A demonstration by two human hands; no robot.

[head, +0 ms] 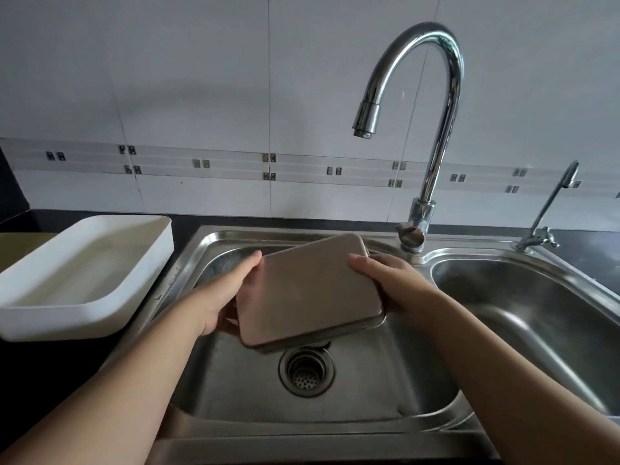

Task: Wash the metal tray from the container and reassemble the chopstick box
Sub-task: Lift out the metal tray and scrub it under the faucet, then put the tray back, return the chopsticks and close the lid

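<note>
- Holding the metal tray point(308, 290) at centre frame, I have it bottom-up and tilted over the left basin of the sink point(235, 380), above the drain strainer point(307, 372).
- My left hand point(223, 297) is clamped on the tray's left edge, thumb on top near the upper-left corner and fingers underneath.
- My right hand point(391, 283) is closed on the right edge, thumb on top near the upper-right corner and the rest behind the rim.
- I judge the step in hand to be the wash. No water shows at the faucet point(436, 105) spout, upper right of centre, so rinsing is either not begun or paused.
- The next move probably calls for freeing one hand to reach the faucet lever point(410, 233), right of the tray's far corner, while the other hand keeps a firm hold.
- The tray's far right corner sits near the faucet base, so I would tilt with care there.
- The basin is open on all sides beneath the tray, and the second basin point(536, 313) at right is also free.
- The white container point(84, 273) stands on the counter at left, just beside the sink rim and well apart from the tray. I judge it to be the box body, still to be reassembled.
</note>
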